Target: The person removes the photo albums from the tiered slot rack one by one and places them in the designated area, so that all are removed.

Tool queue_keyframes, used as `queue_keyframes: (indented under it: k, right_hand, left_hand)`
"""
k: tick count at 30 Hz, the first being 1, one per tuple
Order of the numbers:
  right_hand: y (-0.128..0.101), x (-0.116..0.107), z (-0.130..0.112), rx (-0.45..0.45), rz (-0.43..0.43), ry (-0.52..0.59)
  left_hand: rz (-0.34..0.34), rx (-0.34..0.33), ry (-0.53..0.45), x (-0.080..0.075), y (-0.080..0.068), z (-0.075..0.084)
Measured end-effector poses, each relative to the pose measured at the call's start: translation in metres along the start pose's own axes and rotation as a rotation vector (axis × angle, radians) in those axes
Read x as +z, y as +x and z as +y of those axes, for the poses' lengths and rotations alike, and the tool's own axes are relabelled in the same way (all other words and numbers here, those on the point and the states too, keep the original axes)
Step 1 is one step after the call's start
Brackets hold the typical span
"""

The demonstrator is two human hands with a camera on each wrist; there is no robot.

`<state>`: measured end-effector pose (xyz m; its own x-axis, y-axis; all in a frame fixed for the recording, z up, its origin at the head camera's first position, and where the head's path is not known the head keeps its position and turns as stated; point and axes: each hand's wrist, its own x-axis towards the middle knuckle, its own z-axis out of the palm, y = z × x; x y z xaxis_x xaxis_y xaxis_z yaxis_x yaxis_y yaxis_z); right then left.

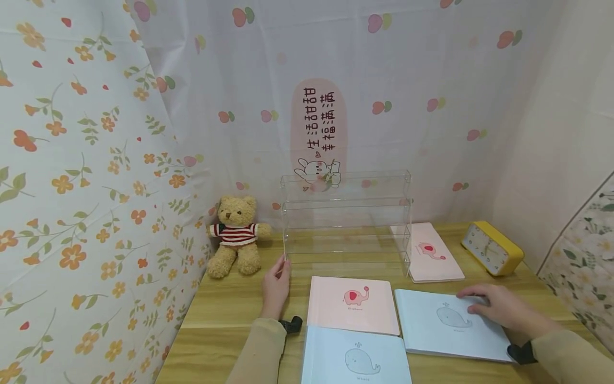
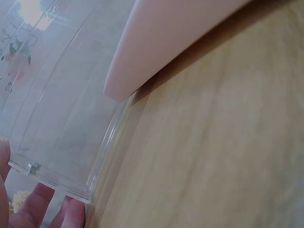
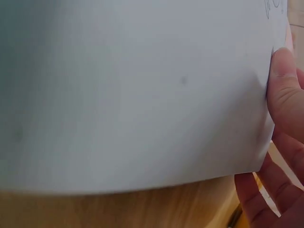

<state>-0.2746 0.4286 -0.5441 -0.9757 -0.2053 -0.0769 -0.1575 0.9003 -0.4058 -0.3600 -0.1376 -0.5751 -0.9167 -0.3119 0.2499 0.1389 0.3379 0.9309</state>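
A clear acrylic tiered rack (image 1: 346, 202) stands at the middle back of the table. My left hand (image 1: 275, 288) pinches its lower left side; in the left wrist view, fingers (image 2: 37, 204) show behind the transparent side panel. At the right lies a pale blue book (image 1: 448, 325) with a whale on its cover. My right hand (image 1: 501, 308) grips this book by its far right edge, the thumb (image 3: 283, 78) at the cover's edge and the other fingers beyond it. A pink elephant book (image 1: 352, 304) lies in front of the rack, overlapped by another blue whale book (image 1: 357, 357).
A teddy bear (image 1: 238, 234) in a striped shirt sits left of the rack. Behind the right hand lie a second pink elephant book (image 1: 434, 256) and a yellow clock (image 1: 494, 248). Patterned curtains (image 1: 240, 64) enclose the wooden table (image 1: 225, 320).
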Motion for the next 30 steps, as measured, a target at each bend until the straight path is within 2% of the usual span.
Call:
queue_keyframes:
  k: [10,16,20,25,28,30]
  right_hand:
    - [-0.001,0.0,-0.006,0.028,-0.006,-0.034]
    - [-0.003,0.0,-0.022,0.027,0.021,-0.143]
    - [-0.003,0.001,-0.044,-0.025,0.085,-0.188]
    - [-0.006,0.008,-0.084,-0.068,0.111,-0.098]
    - [-0.007,0.012,-0.112,-0.126,0.102,-0.048]
    - [-0.006,0.014,-0.129,-0.184,0.113,-0.034]
  left_hand:
    - [-0.006,-0.004,0.005,0.005,0.0,0.001]
    - [0.005,-0.017,-0.019,0.006,0.001,-0.002]
    - [0.001,-0.037,-0.048,0.002,0.002,-0.006]
    - [-0.021,-0.049,-0.079,-0.008,-0.001,-0.004]
    - [-0.01,-0.006,-0.094,-0.014,-0.004,0.004]
    - [0.009,0.054,-0.093,-0.018,-0.006,0.012]
